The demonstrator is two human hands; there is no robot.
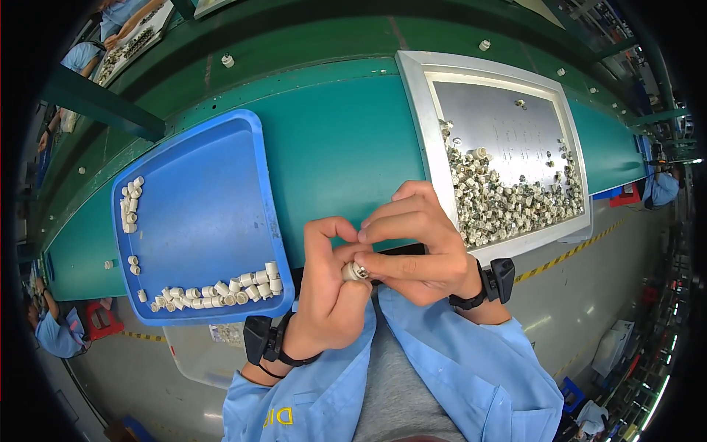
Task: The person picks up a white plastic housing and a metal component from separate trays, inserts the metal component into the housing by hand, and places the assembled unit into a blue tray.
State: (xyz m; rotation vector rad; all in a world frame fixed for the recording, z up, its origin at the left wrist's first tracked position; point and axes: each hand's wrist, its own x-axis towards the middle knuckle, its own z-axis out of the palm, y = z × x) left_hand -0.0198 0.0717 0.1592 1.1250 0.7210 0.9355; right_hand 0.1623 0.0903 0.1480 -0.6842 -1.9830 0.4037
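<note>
In front of my chest my left hand (330,291) is closed round a small white cylindrical part (353,272), which has metal bits at its right-hand end. My right hand (420,254) meets it from the right, with thumb and fingers drawn together against that metal end. Whatever those fingertips pinch is hidden. On my left, a blue tray (199,199) carries several similar white parts (221,292) along its near and left sides. To the right, a metal-framed tray (434,158) holds a heap of small white-and-metal pieces (508,195).
The trays rest on a green conveyor belt (335,132). Beyond it, a green ledge (317,62) bears scattered white parts (227,61). A green post (103,103) stands at the far left. Co-workers in blue sit at the left (60,335) and far right (663,188).
</note>
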